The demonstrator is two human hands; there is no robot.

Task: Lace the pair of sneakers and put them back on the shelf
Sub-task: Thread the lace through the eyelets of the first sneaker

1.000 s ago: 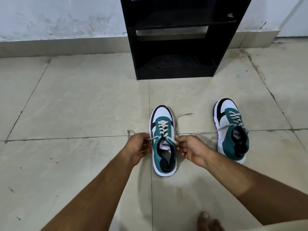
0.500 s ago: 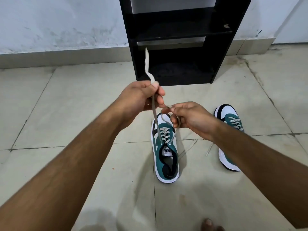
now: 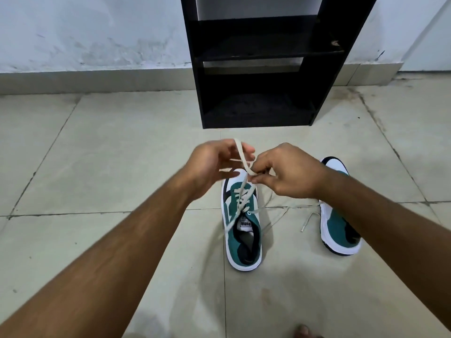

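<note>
A glossy tiled floor [image 3: 97, 167] carries a black board shelf unit [image 3: 258, 69], its two visible compartments bare. Two teal-and-white suede-look sneakers sit on the tiles before it: the near sneaker [image 3: 242, 230] between the forearms, the far sneaker [image 3: 339, 230] to its right. Above the near one, the left hand [image 3: 210, 167] and right hand [image 3: 290, 174] each pinch its flat cream lace [image 3: 240, 152].
</note>
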